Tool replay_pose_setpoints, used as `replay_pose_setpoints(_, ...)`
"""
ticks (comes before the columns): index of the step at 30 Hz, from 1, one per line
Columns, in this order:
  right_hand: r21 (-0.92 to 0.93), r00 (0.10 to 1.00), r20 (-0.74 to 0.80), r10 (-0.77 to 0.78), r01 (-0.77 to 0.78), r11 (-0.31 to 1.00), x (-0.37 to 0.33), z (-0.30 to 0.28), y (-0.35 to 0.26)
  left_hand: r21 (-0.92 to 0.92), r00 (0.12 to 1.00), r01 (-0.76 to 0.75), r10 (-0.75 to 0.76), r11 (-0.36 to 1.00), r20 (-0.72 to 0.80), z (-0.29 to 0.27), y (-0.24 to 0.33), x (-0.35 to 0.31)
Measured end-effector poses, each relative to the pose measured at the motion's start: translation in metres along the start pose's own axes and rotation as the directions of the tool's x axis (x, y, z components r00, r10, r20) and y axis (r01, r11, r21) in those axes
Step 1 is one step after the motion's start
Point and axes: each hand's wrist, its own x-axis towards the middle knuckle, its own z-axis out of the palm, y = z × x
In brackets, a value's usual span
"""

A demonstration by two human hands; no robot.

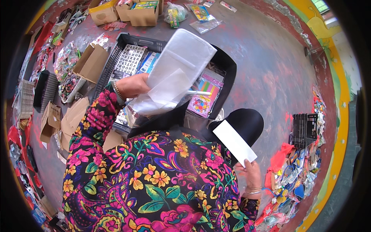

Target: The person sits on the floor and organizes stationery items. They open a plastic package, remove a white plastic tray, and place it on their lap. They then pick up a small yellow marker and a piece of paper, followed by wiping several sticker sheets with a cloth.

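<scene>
My left hand (133, 85) is closed on a bundle of clear plastic bags (179, 54), raised over a black plastic crate (103, 75). Its fingertips are hidden behind the plastic. Off to the right, near my black-clad knee (249, 121), my right hand (252, 174) pinches the lower end of a white card strip (234, 141). Inside the crate lie a sheet of black letters (130, 58) and blue-white packets (148, 62). A pink packet with coloured dots (203, 104) sits to the right of the bags. A thin white stick (201, 93) pokes out beside them.
Cardboard boxes of packets (143, 16) stand at the far side. An open carton (91, 62) and heaps of small goods (71, 58) lie at left. To the right, another black crate (304, 129) stands by a pile of mixed items (295, 181) along the wall.
</scene>
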Motion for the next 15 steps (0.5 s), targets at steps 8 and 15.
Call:
replay_pose_setpoints(8,-0.613,0.771,0.222,-0.597,0.586,0.529,-0.002,0.025,-0.126,0.12,0.985,-0.002,-0.019,0.993,0.174,-0.006,0.002,0.037)
replay_pose_setpoints(15,-0.004,0.743,0.639,-0.201,0.264,0.964,0.061,0.144,-0.134,0.158,0.965,-0.009,-0.033,0.987,0.262,0.002,0.017,0.048)
